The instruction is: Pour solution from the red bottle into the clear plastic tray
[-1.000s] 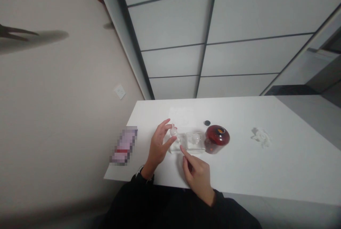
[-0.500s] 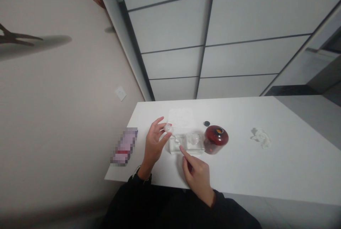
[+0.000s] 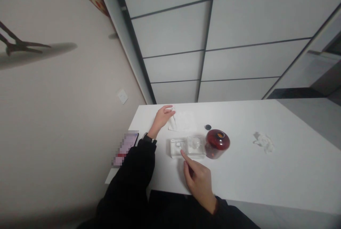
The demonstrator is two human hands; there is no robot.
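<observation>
My left hand (image 3: pixel 163 116) reaches over the white tissue (image 3: pixel 184 121), its thumb and fingers pinched at a small clear, whitish piece (image 3: pixel 173 109). The piece is mostly hidden by the fingertips, and its kind does not show. Two small compartments make up the clear container (image 3: pixel 196 155) in front of me, with clear rounded contents in them. My right hand (image 3: pixel 198 177) rests low at its front. The index finger is stretched to the left compartment, apart from the thumb, while the other fingers curl under; nothing shows in this hand.
A dark red glass jar (image 3: pixel 216 149) stands close to the container's right side. Behind it lies a small black cap (image 3: pixel 208 127). Farther right is a crumpled white tissue (image 3: pixel 263 143). A blurred-out phone-like object (image 3: pixel 126 147) lies near the table's left edge by the wall.
My left hand has moved forward from above the container to the white tissue, carrying the clear piece. The right hand keeps its place and pose. The view has shifted slightly.
</observation>
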